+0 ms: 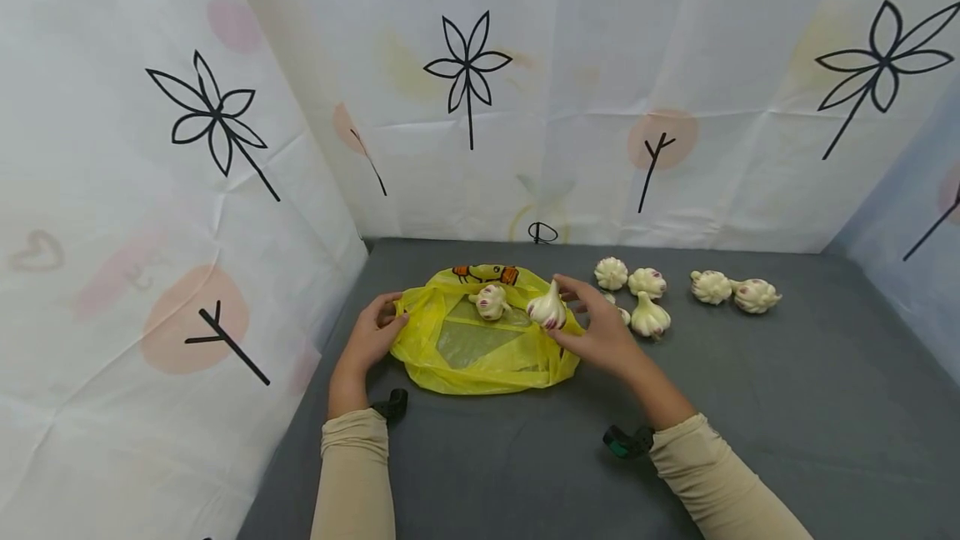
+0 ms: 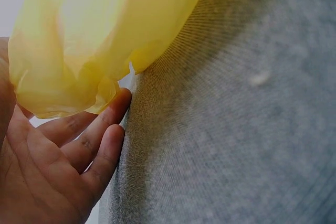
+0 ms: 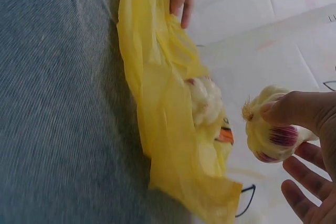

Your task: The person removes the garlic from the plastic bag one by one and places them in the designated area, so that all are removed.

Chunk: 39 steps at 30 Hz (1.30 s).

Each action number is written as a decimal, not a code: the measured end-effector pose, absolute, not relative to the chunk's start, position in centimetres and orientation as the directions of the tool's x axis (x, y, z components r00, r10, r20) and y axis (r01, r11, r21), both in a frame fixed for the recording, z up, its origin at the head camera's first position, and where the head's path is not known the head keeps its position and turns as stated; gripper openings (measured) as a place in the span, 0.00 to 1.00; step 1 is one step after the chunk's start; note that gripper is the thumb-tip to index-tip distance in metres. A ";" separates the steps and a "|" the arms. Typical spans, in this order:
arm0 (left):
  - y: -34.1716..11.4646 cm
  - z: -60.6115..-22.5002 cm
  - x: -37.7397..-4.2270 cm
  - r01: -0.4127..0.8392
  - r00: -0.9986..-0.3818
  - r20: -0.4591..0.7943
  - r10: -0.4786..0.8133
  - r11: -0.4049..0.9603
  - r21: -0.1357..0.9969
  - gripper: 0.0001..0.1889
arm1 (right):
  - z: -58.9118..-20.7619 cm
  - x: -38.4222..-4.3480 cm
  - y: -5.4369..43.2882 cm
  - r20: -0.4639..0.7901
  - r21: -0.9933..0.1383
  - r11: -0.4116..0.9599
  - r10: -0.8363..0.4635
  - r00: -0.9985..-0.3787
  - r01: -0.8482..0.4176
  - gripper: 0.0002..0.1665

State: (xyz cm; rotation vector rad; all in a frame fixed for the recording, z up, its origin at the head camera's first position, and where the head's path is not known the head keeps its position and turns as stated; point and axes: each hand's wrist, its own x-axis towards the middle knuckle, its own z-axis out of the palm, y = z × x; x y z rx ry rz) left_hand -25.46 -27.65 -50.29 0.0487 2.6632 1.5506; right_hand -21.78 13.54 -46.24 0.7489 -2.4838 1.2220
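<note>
A yellow plastic bag [image 1: 480, 379] lies on the table with its mouth spread wide, a printed figure on its far side. Its left rim is pinched by my left hand [image 1: 369, 336], whose lower fingers [image 2: 86, 142] extend under the plastic near the cloth. Over the bag's right part, my right hand [image 1: 606, 338] grips a white garlic bulb [image 1: 547, 309] with purple streaks, thumb on one side and fingers on the other. The right wrist view shows this held bulb [image 3: 270, 129] apart from the bag. Another garlic bulb [image 1: 491, 302] sits inside the bag near its far side.
Right of the bag are several more garlic bulbs [image 1: 650, 317], one partly hidden behind my right hand. Two bulbs [image 1: 756, 296] sit together farther right. Grey cloth [image 1: 780, 423] covers the table. Printed white curtains [image 1: 585, 90] hang at the back and sides.
</note>
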 end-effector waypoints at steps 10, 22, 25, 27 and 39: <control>-27.6 -50.1 -25.2 -0.016 -0.997 -0.052 0.061 0.483 0.876 0.29 | -46.7 -21.3 16.0 0.538 -0.613 0.528 -0.265 -0.800 -0.587 0.50; -27.7 -50.2 -25.3 -0.008 -0.997 -0.044 0.062 0.489 0.872 0.29 | -47.5 -20.3 18.7 0.615 -0.552 0.558 -0.229 -0.754 -0.619 0.51; -27.7 -50.3 -25.3 -0.005 -0.997 -0.042 0.066 0.490 0.872 0.29 | -47.4 -20.0 19.3 0.623 -0.538 0.588 -0.207 -0.755 -0.604 0.52; -27.7 -50.3 -25.4 -0.001 -0.997 -0.039 0.067 0.490 0.872 0.29 | -47.2 -19.8 19.8 0.628 -0.530 0.606 -0.190 -0.755 -0.593 0.53; -27.7 -50.4 -25.5 -0.001 -0.997 -0.040 0.068 0.503 0.864 0.29 | -46.5 -18.9 22.2 0.642 -0.545 0.637 -0.101 -0.760 -0.545 0.53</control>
